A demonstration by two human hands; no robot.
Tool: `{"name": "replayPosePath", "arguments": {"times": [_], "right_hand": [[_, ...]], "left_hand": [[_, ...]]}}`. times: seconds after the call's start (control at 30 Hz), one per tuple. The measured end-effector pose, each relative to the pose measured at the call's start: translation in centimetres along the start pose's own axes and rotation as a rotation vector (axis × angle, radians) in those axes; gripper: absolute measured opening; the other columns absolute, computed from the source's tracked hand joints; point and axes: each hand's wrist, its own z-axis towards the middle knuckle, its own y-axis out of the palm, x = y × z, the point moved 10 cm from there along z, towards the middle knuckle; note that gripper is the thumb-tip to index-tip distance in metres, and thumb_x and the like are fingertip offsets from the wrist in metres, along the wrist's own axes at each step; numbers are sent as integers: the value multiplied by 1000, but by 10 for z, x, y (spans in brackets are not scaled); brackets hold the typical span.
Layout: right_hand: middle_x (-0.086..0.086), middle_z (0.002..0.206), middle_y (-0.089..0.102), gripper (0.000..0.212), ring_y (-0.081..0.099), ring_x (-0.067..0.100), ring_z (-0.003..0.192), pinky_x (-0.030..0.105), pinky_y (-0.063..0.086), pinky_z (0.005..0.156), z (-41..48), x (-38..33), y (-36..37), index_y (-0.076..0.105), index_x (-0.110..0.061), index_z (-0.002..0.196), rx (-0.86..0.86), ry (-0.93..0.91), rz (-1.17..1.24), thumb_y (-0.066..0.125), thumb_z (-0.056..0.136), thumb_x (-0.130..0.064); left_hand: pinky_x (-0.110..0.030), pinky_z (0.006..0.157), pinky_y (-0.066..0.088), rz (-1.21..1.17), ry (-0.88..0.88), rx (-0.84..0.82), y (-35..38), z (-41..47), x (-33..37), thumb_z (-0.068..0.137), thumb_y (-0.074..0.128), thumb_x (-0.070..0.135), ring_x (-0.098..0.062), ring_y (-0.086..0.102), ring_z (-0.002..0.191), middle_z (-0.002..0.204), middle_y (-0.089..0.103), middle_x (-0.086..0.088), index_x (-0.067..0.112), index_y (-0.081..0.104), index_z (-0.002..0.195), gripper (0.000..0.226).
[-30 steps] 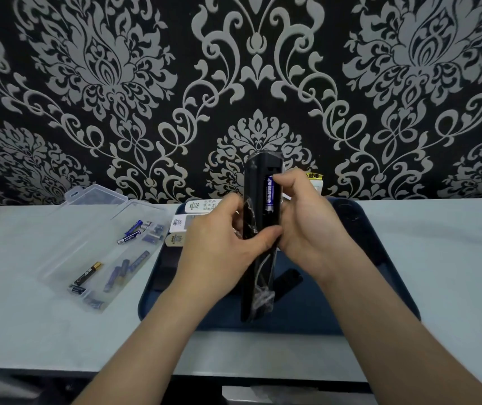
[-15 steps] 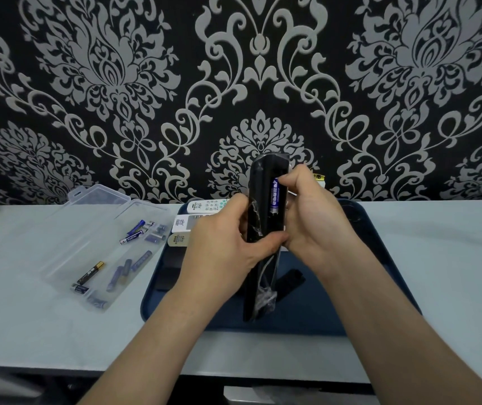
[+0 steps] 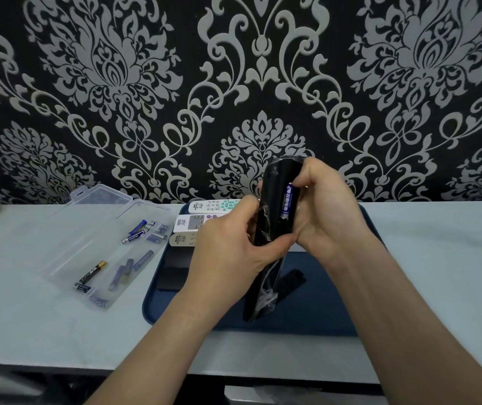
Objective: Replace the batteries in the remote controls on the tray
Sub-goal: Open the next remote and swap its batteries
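Your left hand grips the black remote nearly upright at frame centre, above the tray, bracing it while your right hand pinches the blue battery (label facing you) in the open bay.

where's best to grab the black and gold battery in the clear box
Pinch the black and gold battery across its middle, coming straight down from above. It lies flat and diagonal in the open clear box, its long sides free; a small dark battery crowds its lower end.
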Motion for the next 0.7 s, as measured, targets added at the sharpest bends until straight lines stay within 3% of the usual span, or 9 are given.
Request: {"name": "replayPosePath", "arguments": {"times": [0.2,0.3,0.37,0.47,0.53,0.63,0.7], "right_hand": [[8,74,51,11,49,24,74,44,46,81,-1,-8,1,53,-12,61,-62,-46,92,46,54,-14],[8,73,52,14,52,28,76,47,48,85,1,-1,3,56,-10,62,-106,-34,109,42,58,-12],[8,71,55,20,54,26,72,42,49,77,2,8,4,57,-9,63,-100,-2,103,38,68,-6],[13,80,62,23,61,32,83,47,51,92,3,14,4,58,-3,76,-81,19,155,35,77,-4],[18,87,67,26,66,33,88,47,50,96,4,16,2,60,1,85,-76,26,169,35,82,-4],[25,113,66,32,65,36,108,47,46,105,6,22,-2,62,6,109,-79,56,124,43,89,-10],[22,124,65,37,65,33,112,44,49,101,8,28,-7,60,0,125,-69,87,45,49,95,-19]], "left_hand": [[-31,58,47,60,-3,24,4,-1,2,73,72,50,-8,59,64,67,62,12,28,54,92,34],[-28,64,51,64,50,145,-2,-2,10,77,72,45,-3,59,83,92,60,23,36,40,113,49],[-31,60,51,96,171,253,-7,-2,20,79,72,37,-6,55,88,110,54,12,33,38,120,53],[-37,52,52,230,210,282,-1,3,17,85,63,38,-11,53,84,111,48,2,31,47,112,32],[-40,55,52,253,217,265,6,6,13,89,58,39,-15,53,87,111,47,0,29,52,110,25],[-34,69,50,164,222,284,7,9,8,91,56,36,-17,51,92,108,47,-1,22,59,108,22],[-27,82,46,46,167,287,6,12,-1,90,57,33,-18,50,98,108,46,2,20,63,103,20]]}}
